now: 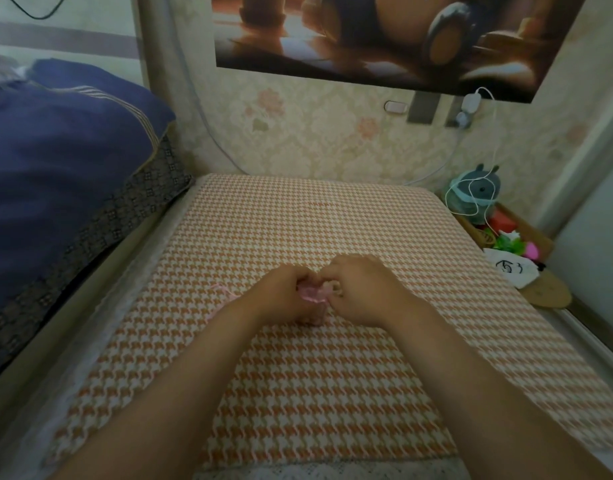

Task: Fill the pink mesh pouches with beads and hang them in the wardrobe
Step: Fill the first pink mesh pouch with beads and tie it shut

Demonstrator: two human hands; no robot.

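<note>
A pink mesh pouch (311,295) sits between both hands on the orange-and-white houndstooth cloth (298,220). My left hand (281,294) grips its left side and my right hand (358,289) pinches its top right edge; the two hands nearly touch above it. A pink drawstring (222,296) trails from the pouch to the left, under my left wrist. Most of the pouch is hidden by my fingers, and no beads can be made out.
A dark blue quilt (62,150) lies on a bed to the left. At the right, a wooden tray (521,233) holds a grey plush toy (478,188), a white cable and coloured bits. A wallpapered wall with a poster stands behind.
</note>
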